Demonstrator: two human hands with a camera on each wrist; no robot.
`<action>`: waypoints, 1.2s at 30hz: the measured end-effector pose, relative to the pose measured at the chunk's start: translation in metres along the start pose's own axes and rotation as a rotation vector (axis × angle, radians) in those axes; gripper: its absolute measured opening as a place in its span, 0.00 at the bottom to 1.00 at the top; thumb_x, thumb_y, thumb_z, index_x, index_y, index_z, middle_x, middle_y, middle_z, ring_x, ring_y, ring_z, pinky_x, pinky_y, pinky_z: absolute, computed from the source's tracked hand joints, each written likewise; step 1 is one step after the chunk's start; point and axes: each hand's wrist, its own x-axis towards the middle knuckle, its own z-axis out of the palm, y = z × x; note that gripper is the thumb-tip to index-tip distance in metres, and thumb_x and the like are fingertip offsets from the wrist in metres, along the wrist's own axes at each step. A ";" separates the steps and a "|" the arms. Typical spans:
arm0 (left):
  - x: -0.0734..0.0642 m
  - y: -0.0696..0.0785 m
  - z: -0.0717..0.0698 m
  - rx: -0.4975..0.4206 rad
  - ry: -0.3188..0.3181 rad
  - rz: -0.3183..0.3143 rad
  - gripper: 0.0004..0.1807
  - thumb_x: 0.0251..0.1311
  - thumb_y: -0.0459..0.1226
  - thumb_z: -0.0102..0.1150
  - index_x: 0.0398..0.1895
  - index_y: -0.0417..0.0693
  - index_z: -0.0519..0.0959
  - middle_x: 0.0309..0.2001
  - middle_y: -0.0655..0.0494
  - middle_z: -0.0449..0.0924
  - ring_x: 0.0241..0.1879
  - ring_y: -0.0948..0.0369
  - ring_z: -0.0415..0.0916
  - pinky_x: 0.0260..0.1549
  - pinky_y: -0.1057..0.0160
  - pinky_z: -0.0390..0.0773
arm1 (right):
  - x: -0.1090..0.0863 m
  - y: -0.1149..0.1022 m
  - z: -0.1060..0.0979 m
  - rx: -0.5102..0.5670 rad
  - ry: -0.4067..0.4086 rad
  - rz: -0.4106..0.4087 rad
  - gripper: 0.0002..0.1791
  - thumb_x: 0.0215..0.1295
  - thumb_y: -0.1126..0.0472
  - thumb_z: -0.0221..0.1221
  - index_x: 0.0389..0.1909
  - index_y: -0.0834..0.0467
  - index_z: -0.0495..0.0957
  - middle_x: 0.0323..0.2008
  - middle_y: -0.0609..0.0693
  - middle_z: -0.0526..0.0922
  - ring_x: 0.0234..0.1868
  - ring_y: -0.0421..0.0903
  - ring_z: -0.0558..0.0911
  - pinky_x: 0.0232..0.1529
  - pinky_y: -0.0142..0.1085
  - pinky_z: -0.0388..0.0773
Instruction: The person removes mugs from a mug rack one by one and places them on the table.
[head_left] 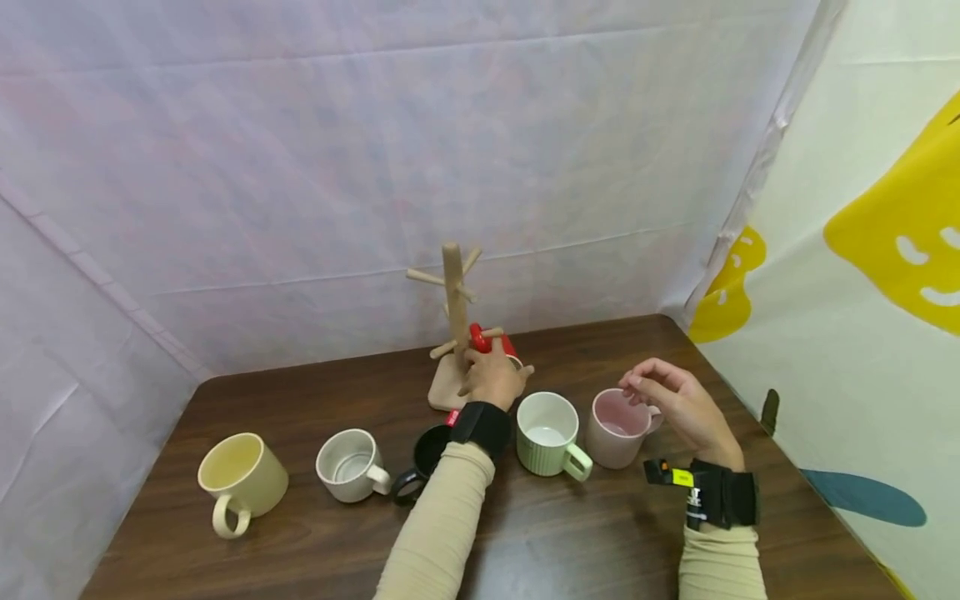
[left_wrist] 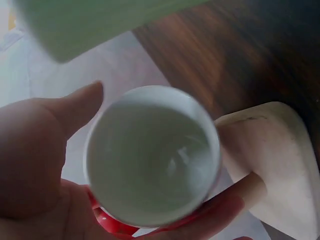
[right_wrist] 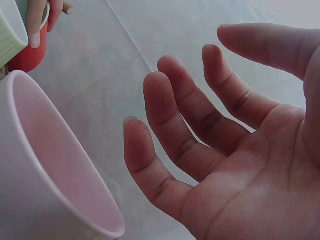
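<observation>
A red mug [head_left: 509,344] with a white inside is at a lower peg of the wooden mug tree [head_left: 454,292], its handle beside the post. My left hand [head_left: 495,377] is at this mug, fingers spread and thumb apart from the rim. In the left wrist view, the fingers lie along the far side of the red mug [left_wrist: 150,155]; whether they press it is hard to tell. My right hand [head_left: 686,412] hovers by the pink mug [head_left: 613,433], fingers loosely bent, nothing in them. Beside the pink mug stands a ribbed green mug [head_left: 543,454].
A black mug [head_left: 408,483], partly behind the left forearm, a white mug [head_left: 348,479] and a yellow mug [head_left: 258,479] stand along the left of the brown table [head_left: 300,550]. White cloth [head_left: 337,167] hangs behind the table.
</observation>
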 end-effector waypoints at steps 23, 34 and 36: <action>-0.001 -0.010 0.006 -0.030 0.145 0.134 0.36 0.50 0.51 0.62 0.62 0.44 0.68 0.49 0.24 0.72 0.44 0.34 0.70 0.39 0.42 0.78 | 0.001 0.002 0.003 -0.038 0.001 0.007 0.18 0.69 0.62 0.52 0.42 0.78 0.68 0.37 0.55 0.83 0.37 0.49 0.81 0.35 0.33 0.82; -0.004 -0.009 0.003 0.002 0.145 0.097 0.37 0.49 0.51 0.66 0.62 0.46 0.68 0.49 0.24 0.71 0.43 0.36 0.72 0.37 0.44 0.80 | 0.001 0.001 0.004 -0.064 0.001 0.014 0.18 0.69 0.60 0.52 0.42 0.76 0.70 0.38 0.55 0.83 0.38 0.49 0.81 0.36 0.34 0.82; -0.004 -0.009 0.001 0.024 0.142 0.097 0.37 0.49 0.51 0.66 0.62 0.46 0.68 0.48 0.25 0.72 0.43 0.37 0.72 0.37 0.45 0.81 | 0.002 0.000 0.004 -0.065 0.001 0.013 0.18 0.69 0.60 0.52 0.42 0.76 0.70 0.38 0.55 0.83 0.38 0.49 0.81 0.36 0.34 0.82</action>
